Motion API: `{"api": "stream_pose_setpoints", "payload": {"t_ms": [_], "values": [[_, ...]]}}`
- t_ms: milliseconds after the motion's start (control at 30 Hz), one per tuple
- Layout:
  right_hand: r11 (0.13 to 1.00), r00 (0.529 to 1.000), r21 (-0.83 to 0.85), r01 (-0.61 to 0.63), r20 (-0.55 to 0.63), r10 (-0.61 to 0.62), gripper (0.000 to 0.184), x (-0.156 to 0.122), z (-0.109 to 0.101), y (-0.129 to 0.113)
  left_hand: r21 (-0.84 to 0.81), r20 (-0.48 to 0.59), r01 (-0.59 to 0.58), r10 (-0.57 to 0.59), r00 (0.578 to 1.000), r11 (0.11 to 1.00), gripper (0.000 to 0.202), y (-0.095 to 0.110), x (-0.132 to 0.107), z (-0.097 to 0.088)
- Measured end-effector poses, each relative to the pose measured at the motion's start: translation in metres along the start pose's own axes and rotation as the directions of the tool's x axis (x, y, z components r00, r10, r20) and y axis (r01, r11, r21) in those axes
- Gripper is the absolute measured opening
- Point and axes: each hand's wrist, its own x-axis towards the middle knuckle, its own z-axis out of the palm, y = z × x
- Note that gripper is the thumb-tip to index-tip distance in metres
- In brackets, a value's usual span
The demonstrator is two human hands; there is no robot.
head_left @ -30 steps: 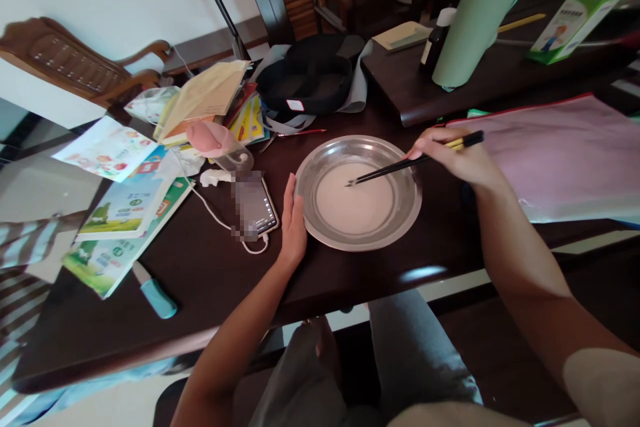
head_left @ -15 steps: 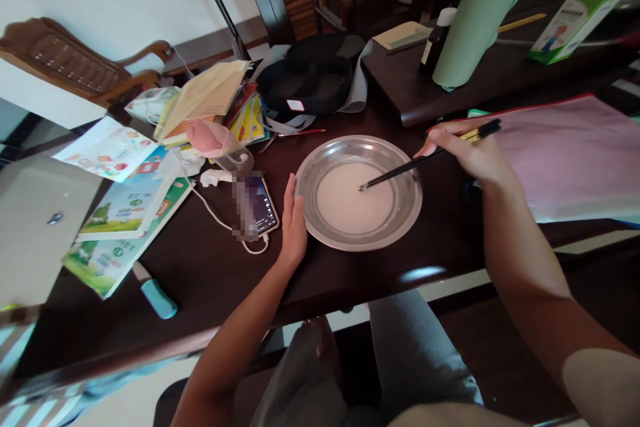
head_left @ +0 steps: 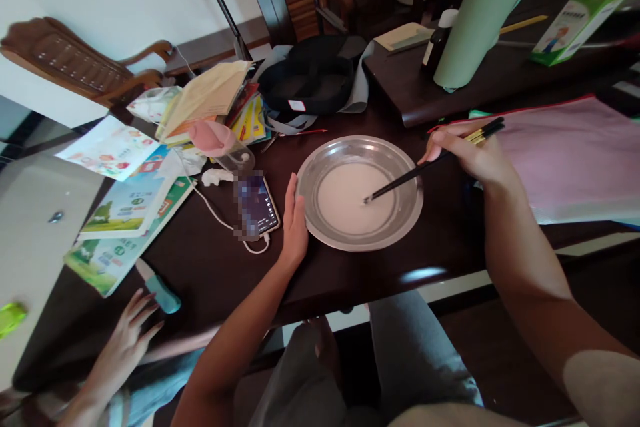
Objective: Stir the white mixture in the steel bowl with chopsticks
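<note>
A round metal basin (head_left: 345,240) holds a cloudy whitish liquid (head_left: 350,203) on the dark table. My left hand (head_left: 295,227) rests against the basin's left side, fingers stretched along the rim rather than wrapped round it. In my right hand (head_left: 463,150), fingers closed, is a pair of black chopsticks (head_left: 415,173) with gold bands near the upper ends. Their tips are together in the liquid, near the middle of the basin. Left of my left hand lies a phone (head_left: 263,207), its screen lit and a white cable plugged in.
Another person's hand (head_left: 130,333) reaches in at lower left, by a teal-handled knife (head_left: 163,293). Workbooks (head_left: 120,213), a pink-topped clear cup (head_left: 220,143) and a black case (head_left: 307,83) stand beyond. A pink zip folder (head_left: 565,160) lies right; a green cylinder (head_left: 475,33) stands behind.
The chopstick tips have shifted slightly right and toward me in the liquid. Another person's hand has come in at lower left beside the knife. My left hand stays at the basin.
</note>
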Motion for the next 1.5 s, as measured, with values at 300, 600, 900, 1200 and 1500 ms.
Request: {"api": "stream_pose_setpoints", "payload": {"t_ms": [300,600,900,1200,1500], "values": [[0.999,0.999,-0.040,-0.001,0.047,0.003,0.029,0.000,0.009,-0.001,-0.040,-0.002,0.005,-0.005,1.000,0.999,0.064,0.000,0.000,0.000],[0.999,0.963,-0.038,0.016,0.269,-0.005,0.030,-0.003,0.014,-0.009,-0.010,-0.004,-0.007,0.007,1.000,1.000,0.063,0.003,-0.002,-0.003],[1.000,0.995,0.006,-0.008,0.100,0.007,0.035,-0.002,0.004,-0.006,0.006,-0.008,0.003,-0.003,1.000,1.000,0.062,0.006,-0.003,-0.003],[1.000,1.000,-0.008,0.006,0.019,-0.006,0.033,-0.001,0.002,-0.006,-0.014,-0.003,0.004,-0.004,1.000,1.000,0.063,0.006,-0.001,-0.001],[0.999,0.985,-0.041,0.017,0.174,-0.009,0.029,0.000,0.013,-0.004,-0.037,0.001,0.018,-0.018,1.000,0.999,0.064,0.002,0.000,0.000]]}}
